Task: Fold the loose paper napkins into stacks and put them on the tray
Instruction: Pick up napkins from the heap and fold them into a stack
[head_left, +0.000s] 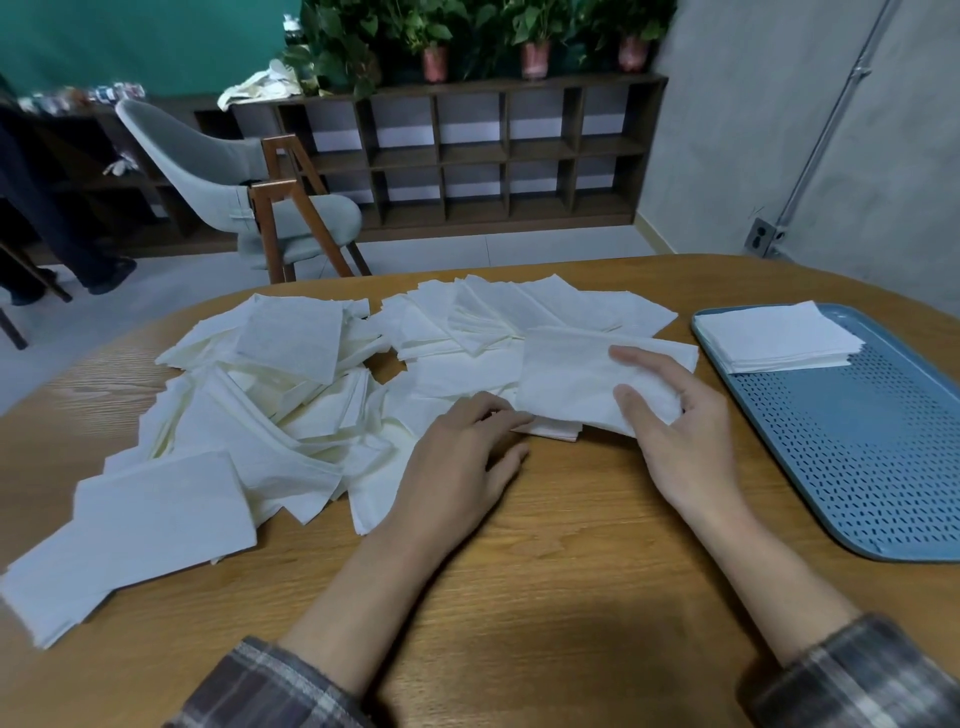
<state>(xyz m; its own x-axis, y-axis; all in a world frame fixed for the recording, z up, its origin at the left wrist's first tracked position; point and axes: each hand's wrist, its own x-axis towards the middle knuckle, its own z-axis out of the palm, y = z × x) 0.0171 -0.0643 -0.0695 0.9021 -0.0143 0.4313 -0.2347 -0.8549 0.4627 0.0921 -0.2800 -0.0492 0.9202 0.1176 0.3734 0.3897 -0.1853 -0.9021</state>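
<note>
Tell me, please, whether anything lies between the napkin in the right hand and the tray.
Nothing visible does. The right hand holds the napkin, and only bare table separates it from the tray. A folded stack fills the tray's far end; the near part is free.

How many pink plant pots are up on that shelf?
3, along the top of the shelf: the left pot, the middle pot and the right pot. The leaves further left may hide another.
</note>
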